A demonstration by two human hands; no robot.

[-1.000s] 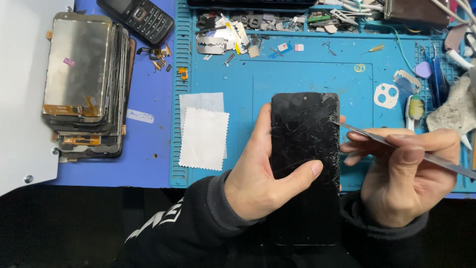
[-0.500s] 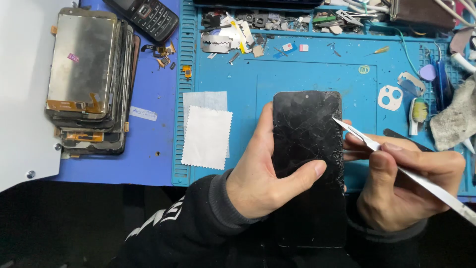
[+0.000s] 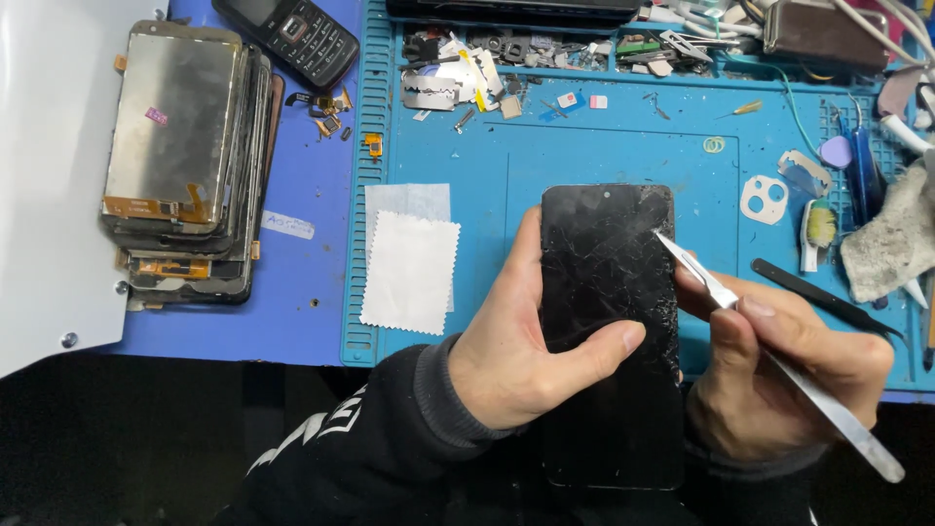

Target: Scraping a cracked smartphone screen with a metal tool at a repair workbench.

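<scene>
left hand (image 3: 516, 365) – fingers clamped round cracked black phone (image 3: 609, 292) | right hand (image 3: 789, 380) – fingers pinched on metal tweezers (image 3: 740, 312), tip at phone's right edge

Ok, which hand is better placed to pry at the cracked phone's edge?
Probably the right hand: it holds the metal tweezers, tip at the cracked phone edge. The left hand grips the phone.

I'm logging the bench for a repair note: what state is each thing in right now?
Phone: screen cracked, dark, held up off the mat.
Left hand: gripping the phone, thumb across the glass.
Right hand: holding the tweezers.
Tweezers: tip at the phone's right edge.
Screen stack: piled, face down.
Keypad phone: lying face up.
Black tweezers: lying unused.
</scene>
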